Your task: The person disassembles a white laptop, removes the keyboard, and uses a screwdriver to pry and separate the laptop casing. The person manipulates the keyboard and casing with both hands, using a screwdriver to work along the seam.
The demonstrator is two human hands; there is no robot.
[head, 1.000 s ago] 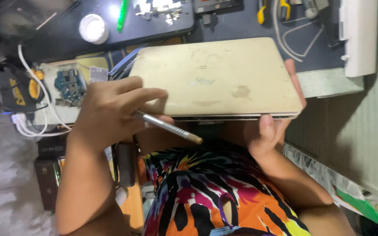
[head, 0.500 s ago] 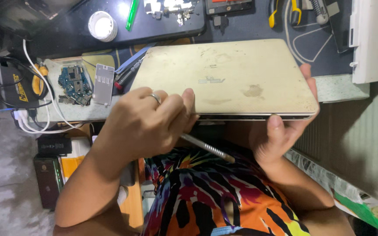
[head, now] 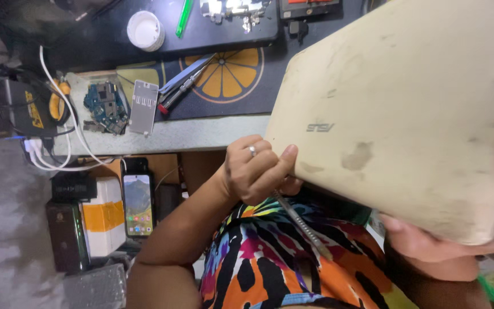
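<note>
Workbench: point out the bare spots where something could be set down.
A pale strip of bench edge lies bare between the grey plate and the laptop. The orange-slice mat shows open room right of the tweezers. Crowded: the far-left corner with circuit board and white cables.

Beige laptop [head: 407, 109], multicoloured shirt [head: 275, 257], orange-slice mat [head: 230, 71]

An electronics repair workshop: a cluttered workbench [head: 212, 134] carries a bare blue circuit board [head: 105, 106], a red-handled screwdriver [head: 181, 91], tangled white cables [head: 58, 131] and a dark work mat [head: 201, 28].
</note>
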